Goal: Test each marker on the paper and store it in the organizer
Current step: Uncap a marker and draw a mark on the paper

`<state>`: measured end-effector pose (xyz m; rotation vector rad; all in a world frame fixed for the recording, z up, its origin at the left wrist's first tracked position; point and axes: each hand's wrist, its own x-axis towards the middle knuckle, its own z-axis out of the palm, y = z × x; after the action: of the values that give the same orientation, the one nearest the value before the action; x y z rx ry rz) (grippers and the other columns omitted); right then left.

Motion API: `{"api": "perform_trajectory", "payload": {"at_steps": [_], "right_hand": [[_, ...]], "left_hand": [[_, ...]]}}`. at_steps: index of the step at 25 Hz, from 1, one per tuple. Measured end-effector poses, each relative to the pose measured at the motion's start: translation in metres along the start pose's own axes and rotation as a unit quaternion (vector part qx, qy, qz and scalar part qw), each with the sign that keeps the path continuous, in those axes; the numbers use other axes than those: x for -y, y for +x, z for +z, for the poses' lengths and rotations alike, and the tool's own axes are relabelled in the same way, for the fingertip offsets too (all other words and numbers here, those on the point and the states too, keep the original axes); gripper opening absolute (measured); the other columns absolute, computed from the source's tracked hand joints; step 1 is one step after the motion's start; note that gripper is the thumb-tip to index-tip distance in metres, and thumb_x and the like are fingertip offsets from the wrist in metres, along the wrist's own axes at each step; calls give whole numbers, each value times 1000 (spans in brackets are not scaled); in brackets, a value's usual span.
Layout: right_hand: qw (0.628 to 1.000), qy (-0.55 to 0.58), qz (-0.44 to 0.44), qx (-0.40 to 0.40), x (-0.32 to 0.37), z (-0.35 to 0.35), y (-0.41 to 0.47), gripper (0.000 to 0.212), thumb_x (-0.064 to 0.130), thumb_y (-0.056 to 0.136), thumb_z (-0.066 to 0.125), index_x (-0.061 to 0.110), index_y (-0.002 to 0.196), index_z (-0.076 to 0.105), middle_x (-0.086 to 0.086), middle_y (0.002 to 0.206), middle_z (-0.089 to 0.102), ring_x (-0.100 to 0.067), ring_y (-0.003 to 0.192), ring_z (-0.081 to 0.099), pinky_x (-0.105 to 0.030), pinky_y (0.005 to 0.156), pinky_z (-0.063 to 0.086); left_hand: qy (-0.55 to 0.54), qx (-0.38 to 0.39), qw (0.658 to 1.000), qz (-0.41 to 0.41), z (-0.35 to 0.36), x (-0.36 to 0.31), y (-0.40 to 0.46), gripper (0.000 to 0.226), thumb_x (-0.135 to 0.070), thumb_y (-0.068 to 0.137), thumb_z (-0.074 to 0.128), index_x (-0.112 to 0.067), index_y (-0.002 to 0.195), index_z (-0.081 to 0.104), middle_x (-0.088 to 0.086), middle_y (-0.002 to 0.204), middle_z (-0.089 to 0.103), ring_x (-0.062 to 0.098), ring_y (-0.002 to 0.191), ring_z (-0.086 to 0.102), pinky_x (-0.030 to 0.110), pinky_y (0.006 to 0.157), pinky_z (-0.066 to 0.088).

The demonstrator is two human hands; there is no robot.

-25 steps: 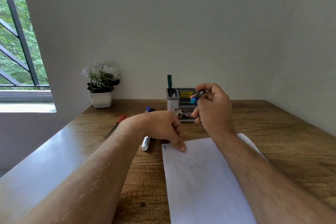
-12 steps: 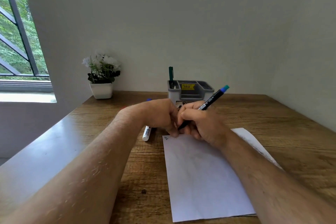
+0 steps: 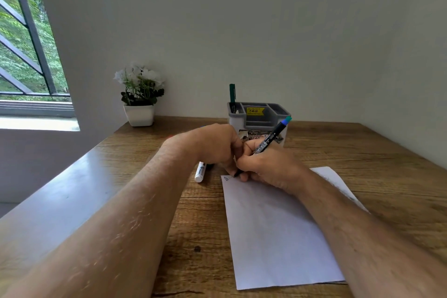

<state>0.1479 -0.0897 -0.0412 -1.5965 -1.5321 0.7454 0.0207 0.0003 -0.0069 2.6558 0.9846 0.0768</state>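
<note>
At the far left of my desk a small white pot of white flowers stands against the wall. Nearer to me, a white-barrelled marker lies flat on the wood, partly under my left hand. That hand is curled into a loose fist, its fingers pressing down beside the top left corner of the paper; I cannot tell whether it holds anything. A tiny scribble sits right at that corner of the sheet.

My right hand is closed around a black marker, gripping it low on the barrel, and it touches my left hand. The marker is tilted, its dark tip down on the paper just right of the scribble, its blue-green end pointing up and away to the right, in front of the organizer.

The grey organizer stands beyond my hands near the back wall, with a yellow price sticker inside it. A green marker stands upright in its left compartment. The paper runs back toward me, its right edge hidden under my right forearm
</note>
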Motion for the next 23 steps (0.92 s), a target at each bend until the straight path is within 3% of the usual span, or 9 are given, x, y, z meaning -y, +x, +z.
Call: {"api": "perform_trajectory", "payload": {"at_steps": [4,8,14,19,23], "right_hand": [[998,-53,-11,-24,1,2,0,18,17,79,68,19,63,59,2,57,65,-4,51,56,-26,56,43],[997,-71,-21,-37,1,3,0,20,20,79,68,21,61,59,3,58,66,-4,51,56,-28,58,44],[993,-105,-23,-37,2,4,-1,19,21,82,67,20,65,60,4,60,67,1,49,55,-23,55,41],[997,-75,-15,-18,3,4,0,25,16,82,67,18,60,55,2,54,62,-4,48,54,-26,53,43],[997,-78,-14,-24,1,4,1,20,19,81,67,19,63,59,3,57,66,-5,53,58,-30,58,47]], "left_hand": [[27,-7,1000,-2,-1,-1,0,25,-21,70,87,-28,90,74,-16,81,65,11,90,61,31,83,48],[40,-1,999,-7,-2,0,-1,23,-22,71,86,-33,83,70,-16,85,64,12,93,59,32,84,47],[50,0,999,-8,-1,-2,-1,26,-20,73,85,-27,95,73,-15,84,62,12,92,58,29,80,43],[60,3,998,-13,-1,-3,0,36,-21,73,85,-28,105,72,-11,94,66,12,92,59,27,78,41],[53,7,999,-11,-1,-3,1,29,-21,73,85,-32,95,69,-16,85,61,11,89,57,26,77,39]]}}
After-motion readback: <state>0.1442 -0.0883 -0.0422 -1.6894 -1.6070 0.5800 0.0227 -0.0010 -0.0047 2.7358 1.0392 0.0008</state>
